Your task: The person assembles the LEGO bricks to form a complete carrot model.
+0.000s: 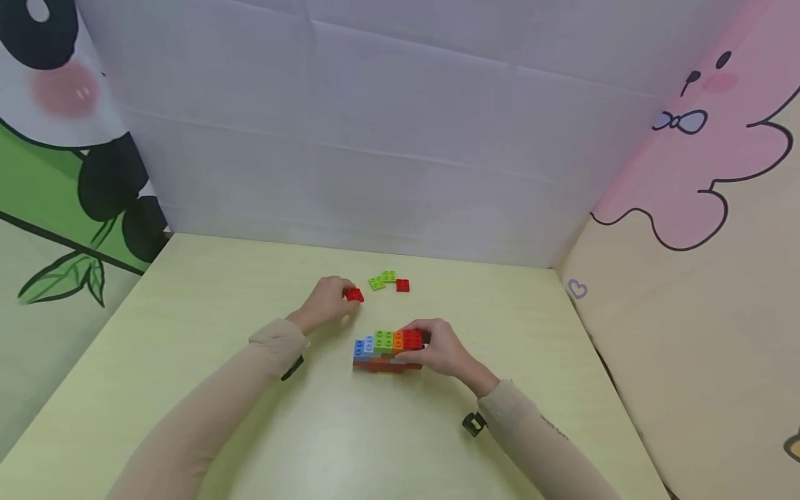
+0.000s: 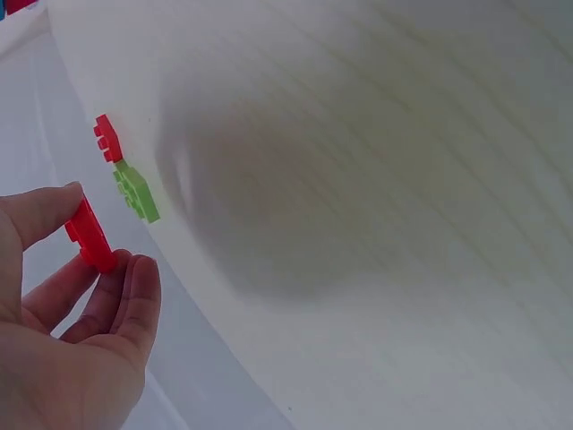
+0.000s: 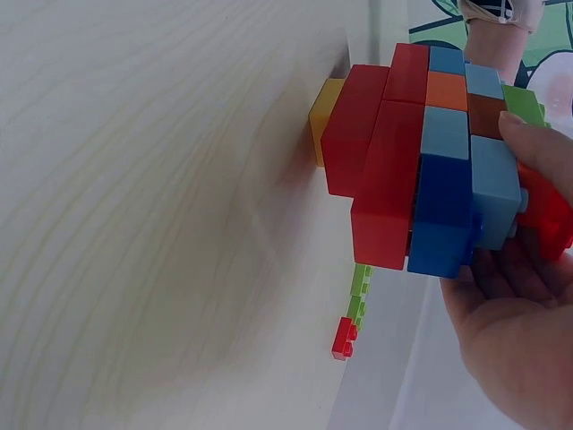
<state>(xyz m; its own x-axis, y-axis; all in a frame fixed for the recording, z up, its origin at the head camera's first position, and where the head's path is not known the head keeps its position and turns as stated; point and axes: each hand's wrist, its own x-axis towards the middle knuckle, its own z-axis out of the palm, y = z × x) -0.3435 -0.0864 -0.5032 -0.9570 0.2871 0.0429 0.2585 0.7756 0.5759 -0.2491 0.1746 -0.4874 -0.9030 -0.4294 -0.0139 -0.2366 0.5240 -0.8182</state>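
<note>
Between thumb and fingertips, my left hand (image 1: 327, 303) pinches a small red building brick (image 2: 90, 236), its studs facing away from the palm in the left wrist view. My right hand (image 1: 440, 347) grips the right end of a built block (image 1: 384, 347) made of stacked bricks. Its top row runs blue, light blue, green, orange and red from left to right in the head view. From the right wrist view, red bricks (image 3: 387, 184) and a yellow brick (image 3: 326, 121) show on its underside, with blue ones above. The right fingers hide part of the red end.
Behind the hands lie two green bricks (image 1: 377, 283) close together and a loose red brick (image 1: 403, 285) on the pale wooden table (image 1: 350, 437). A white sheet (image 1: 387, 139) closes off the back, and printed panels with cartoon animals stand at both sides.
</note>
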